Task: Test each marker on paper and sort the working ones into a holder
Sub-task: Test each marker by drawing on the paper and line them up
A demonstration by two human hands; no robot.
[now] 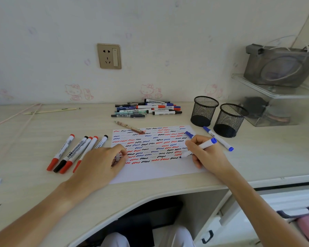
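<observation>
A white paper [159, 172] covered with red, blue and black squiggles lies on the desk. My right hand [205, 153] grips a blue marker [206, 144], its tip touching the paper at the lower right of the squiggles. My left hand [103, 161] rests on the paper's left edge, fingers curled, with something small and white half hidden under them. A blue cap [189, 134] lies just beyond my right hand. Two black mesh holders [204, 111] [229, 120] stand at the right; I see nothing inside them. Another blue marker [218, 139] lies beside them.
A pile of several markers and pens [146, 108] sits at the back by the wall. Several red and black markers [73, 153] lie in a row left of the paper. A brown patterned pen [129, 127] rests on the paper's top edge. A clear box [268, 111] stands at the far right.
</observation>
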